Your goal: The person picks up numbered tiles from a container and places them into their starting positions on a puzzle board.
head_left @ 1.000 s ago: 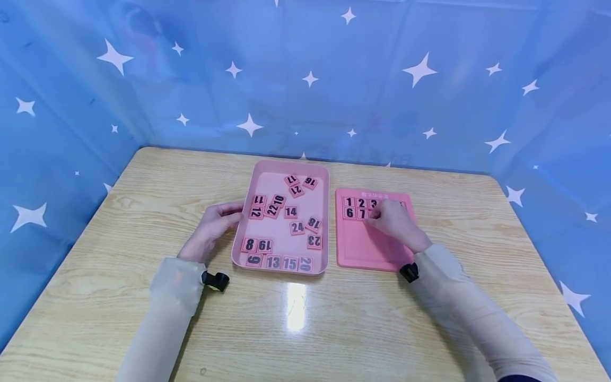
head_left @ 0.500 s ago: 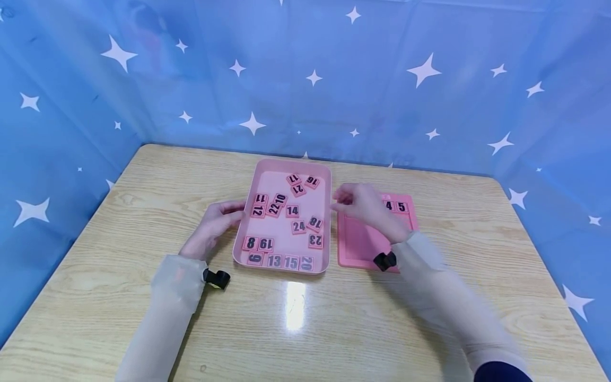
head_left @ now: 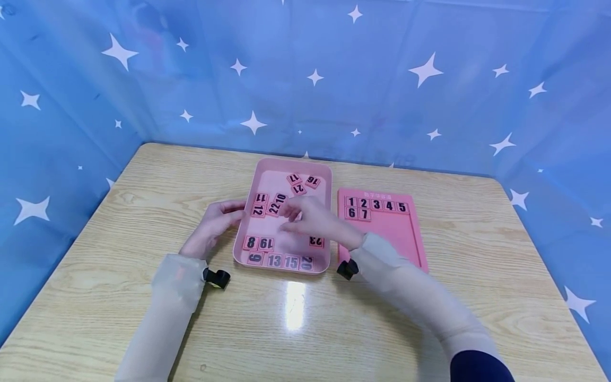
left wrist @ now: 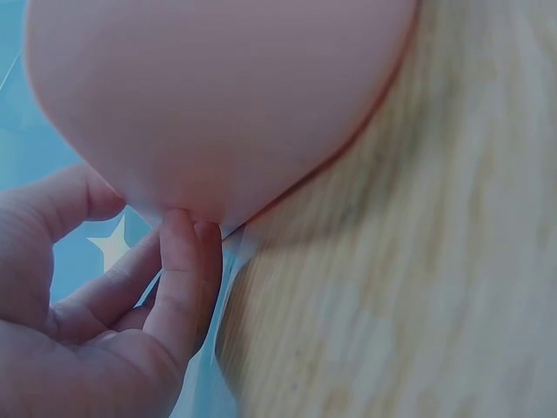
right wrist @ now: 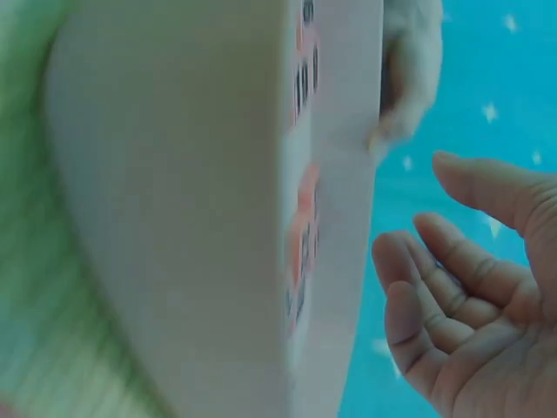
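Left hand (head_left: 213, 224) fingers on the tray (head_left: 243, 249) edge; right hand (head_left: 312, 220) relaxed, empty, above tiles (head_left: 274, 260).

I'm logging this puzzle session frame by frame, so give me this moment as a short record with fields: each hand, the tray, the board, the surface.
left hand: fingers touch the left rim of the pink tray
right hand: blurred, over the tray's middle, holds nothing visible, fingers relaxed in the right wrist view
tray contents: loose number tiles, among them 8, 19, 23, 16
puzzle board: right of the tray, tiles 1 to 5 in the top row, 6 and 7 below, rest unfilled
surface: wooden table
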The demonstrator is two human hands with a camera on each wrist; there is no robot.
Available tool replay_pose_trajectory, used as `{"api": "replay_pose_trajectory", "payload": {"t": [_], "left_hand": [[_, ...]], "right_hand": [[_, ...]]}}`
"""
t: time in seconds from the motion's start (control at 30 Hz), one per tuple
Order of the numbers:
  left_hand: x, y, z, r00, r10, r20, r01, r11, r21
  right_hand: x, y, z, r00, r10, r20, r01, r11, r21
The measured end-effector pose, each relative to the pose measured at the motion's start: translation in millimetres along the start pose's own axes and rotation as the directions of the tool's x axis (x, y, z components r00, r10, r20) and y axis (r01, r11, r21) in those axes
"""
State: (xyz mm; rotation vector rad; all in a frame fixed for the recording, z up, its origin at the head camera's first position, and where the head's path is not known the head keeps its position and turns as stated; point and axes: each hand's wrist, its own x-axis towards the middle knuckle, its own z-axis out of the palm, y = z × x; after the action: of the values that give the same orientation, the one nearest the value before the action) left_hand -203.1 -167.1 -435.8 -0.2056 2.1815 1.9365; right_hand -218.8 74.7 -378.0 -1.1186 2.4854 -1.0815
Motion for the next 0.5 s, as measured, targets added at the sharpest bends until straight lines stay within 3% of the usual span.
{"api": "replay_pose_trajectory", "payload": {"t": [0.23,0.5], "left_hand": [[-0.2,0.2,-1.2,1.0,0.012,0.017,-0.012,1.0,-0.002],[-0.8,0.0,-2.1,1.0,0.023,0.011,-0.024,1.0,0.015]], "right_hand": [[19.7,-25.2,16.2,0.992,0.048,0.119,-0.046,0.999,-0.017],[39.1,-31.2,38.8,0.962,0.188,0.199,-0.197,0.98,0.024]]}}
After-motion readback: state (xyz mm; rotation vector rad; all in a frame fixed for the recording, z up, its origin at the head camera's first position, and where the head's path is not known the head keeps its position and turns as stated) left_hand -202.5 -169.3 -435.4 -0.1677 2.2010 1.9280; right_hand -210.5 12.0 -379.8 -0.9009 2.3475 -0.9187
